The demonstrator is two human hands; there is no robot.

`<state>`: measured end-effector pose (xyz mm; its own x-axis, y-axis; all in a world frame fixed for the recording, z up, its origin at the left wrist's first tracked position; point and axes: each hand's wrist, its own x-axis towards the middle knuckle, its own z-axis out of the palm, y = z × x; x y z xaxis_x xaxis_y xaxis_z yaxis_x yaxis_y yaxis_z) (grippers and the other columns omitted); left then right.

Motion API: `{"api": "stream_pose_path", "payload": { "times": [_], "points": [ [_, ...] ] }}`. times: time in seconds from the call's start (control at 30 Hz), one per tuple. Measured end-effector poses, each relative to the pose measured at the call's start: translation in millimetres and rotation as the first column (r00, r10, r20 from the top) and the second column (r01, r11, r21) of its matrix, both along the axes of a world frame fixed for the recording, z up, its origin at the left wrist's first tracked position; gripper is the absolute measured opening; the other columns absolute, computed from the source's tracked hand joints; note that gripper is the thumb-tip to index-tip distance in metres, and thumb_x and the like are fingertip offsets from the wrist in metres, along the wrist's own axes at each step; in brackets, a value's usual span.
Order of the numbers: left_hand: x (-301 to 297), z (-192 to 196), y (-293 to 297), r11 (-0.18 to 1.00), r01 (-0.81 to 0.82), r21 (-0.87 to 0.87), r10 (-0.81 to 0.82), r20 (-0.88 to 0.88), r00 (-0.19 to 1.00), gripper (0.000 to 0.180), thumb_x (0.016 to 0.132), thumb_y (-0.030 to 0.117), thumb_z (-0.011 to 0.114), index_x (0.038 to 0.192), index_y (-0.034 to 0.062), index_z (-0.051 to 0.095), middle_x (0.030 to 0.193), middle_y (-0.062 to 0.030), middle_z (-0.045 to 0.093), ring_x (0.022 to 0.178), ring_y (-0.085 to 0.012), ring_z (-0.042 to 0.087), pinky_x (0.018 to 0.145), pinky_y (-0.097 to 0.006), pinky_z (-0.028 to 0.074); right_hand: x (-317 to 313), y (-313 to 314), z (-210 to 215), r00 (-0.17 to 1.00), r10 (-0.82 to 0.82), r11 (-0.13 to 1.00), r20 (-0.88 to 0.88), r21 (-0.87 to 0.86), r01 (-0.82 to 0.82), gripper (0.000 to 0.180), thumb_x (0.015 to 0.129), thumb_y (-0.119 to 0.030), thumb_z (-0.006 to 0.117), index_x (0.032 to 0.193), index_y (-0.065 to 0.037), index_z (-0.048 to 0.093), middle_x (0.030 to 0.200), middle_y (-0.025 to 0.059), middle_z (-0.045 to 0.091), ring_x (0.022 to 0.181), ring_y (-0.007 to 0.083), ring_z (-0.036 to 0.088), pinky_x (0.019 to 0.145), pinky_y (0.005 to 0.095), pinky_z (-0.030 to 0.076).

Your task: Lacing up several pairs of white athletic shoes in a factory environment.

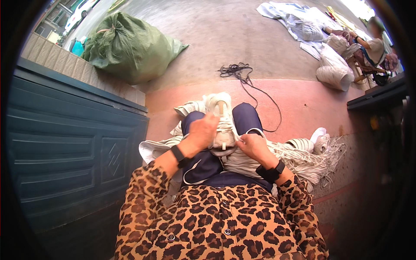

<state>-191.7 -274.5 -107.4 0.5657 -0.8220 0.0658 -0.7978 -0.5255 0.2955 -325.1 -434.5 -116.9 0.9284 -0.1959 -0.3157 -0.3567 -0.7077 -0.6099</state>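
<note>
Head view: white sneaker lies on the lap between the knees, long axis running away from the body, toe far. Left hand is curled on its left flank; right hand, fingers closed, pinches something pale, seemingly a lace, at the heel end. Hands apart. Bundle of white shoelaces lies just right of the right hand, so that hand is nearer.
</note>
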Motion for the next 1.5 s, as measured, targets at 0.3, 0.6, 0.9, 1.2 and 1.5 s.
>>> {"api": "stream_pose_path", "payload": {
  "times": [0.3, 0.6, 0.9, 1.2, 1.5],
  "points": [
    [-8, -12, -61, 0.789, 0.495, 0.364, -0.544, 0.039, 0.838, 0.011, 0.071, 0.012, 0.057, 0.073, 0.0030, 0.063, 0.077, -0.0100, 0.056, 0.065, -0.0239, 0.062, 0.052, -0.035, 0.051, -17, 13, 5, 0.990, 0.141, 0.989, 0.002, -0.047, -0.141, 0.030, 0.078, -0.030, 0.057, 0.070, -0.001, 0.061, 0.068, 0.0187, 0.060, 0.068, 0.0348, 0.060, 0.062, 0.0441, 0.047],
    [-4, -21, -62, 0.735, 0.583, 0.346, -0.642, 0.082, 0.762, 0.012, 0.073, 0.011, 0.054, 0.072, 0.0013, 0.062, 0.077, -0.0117, 0.055, 0.063, -0.0240, 0.062, 0.050, -0.034, 0.051, -3, 17, -10, 0.976, 0.164, 0.985, 0.143, 0.023, -0.169, 0.030, 0.077, -0.029, 0.056, 0.071, 0.000, 0.062, 0.071, 0.0194, 0.061, 0.070, 0.0356, 0.060, 0.064, 0.0442, 0.046],
    [31, -20, -67, 0.949, -0.032, 0.313, 0.249, -0.686, 0.684, 0.028, 0.075, 0.017, 0.051, 0.084, -0.0072, 0.060, 0.071, -0.0213, 0.061, 0.070, -0.0318, 0.063, 0.059, -0.042, 0.048, -11, 17, -13, 0.989, 0.126, 0.990, 0.076, 0.053, -0.130, 0.035, 0.079, -0.034, 0.055, 0.073, 0.000, 0.062, 0.070, 0.0200, 0.061, 0.070, 0.0358, 0.060, 0.064, 0.0439, 0.046],
    [16, -13, -93, 0.876, 0.239, 0.418, 0.061, -0.589, 0.805, 0.035, 0.079, 0.029, 0.059, 0.084, -0.0056, 0.063, 0.078, -0.0206, 0.063, 0.071, -0.0312, 0.062, 0.063, -0.039, 0.047, -4, 31, 5, 0.966, 0.205, 0.976, 0.156, -0.105, -0.191, 0.034, 0.080, -0.035, 0.055, 0.067, -0.004, 0.060, 0.061, 0.0153, 0.059, 0.062, 0.0328, 0.060, 0.056, 0.0425, 0.046],
    [49, -19, -31, 0.977, 0.029, 0.212, 0.072, -0.455, 0.888, 0.020, 0.078, 0.018, 0.053, 0.083, 0.0014, 0.063, 0.082, -0.0209, 0.061, 0.078, -0.0343, 0.060, 0.068, -0.040, 0.046, -37, -53, 25, 0.946, -0.186, 0.969, 0.265, -0.107, 0.221, 0.029, 0.080, -0.032, 0.061, 0.075, -0.004, 0.060, 0.061, 0.0153, 0.059, 0.059, 0.0309, 0.060, 0.055, 0.0397, 0.047]
  ]
}}
